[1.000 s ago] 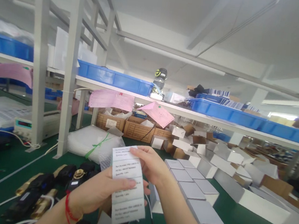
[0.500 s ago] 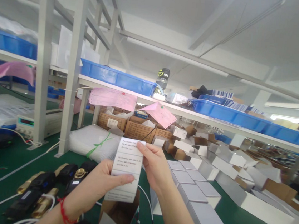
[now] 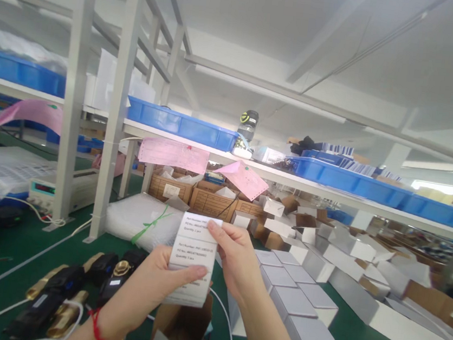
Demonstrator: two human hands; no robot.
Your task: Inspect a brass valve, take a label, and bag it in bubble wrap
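A strip of white printed labels (image 3: 194, 245) is held up between my two hands, its text facing me. My left hand (image 3: 166, 272) grips the lower left of the strip, thumb across its front. At the top right corner, my right hand (image 3: 237, 253) pinches the strip between thumb and fingers. Directly below stands an open cardboard box (image 3: 180, 325) with its flaps up. Black and brass valve units (image 3: 53, 292) with white cables lie left of my left wrist. Closed white boxes (image 3: 293, 303) stand in rows to the right of my right hand.
Open white boxes (image 3: 363, 262) are heaped at the right. Behind my hands lies a bubble-wrap bundle (image 3: 134, 219) tied with green string. A metal rack post (image 3: 117, 108) rises at left; blue bins (image 3: 182, 124) line the shelf above, with pink papers (image 3: 245, 179) hanging from it.
The camera view has shifted slightly, so the surroundings sit a little further right and lower. Both hands keep their hold on the label strip, whose lower end has curled a little.
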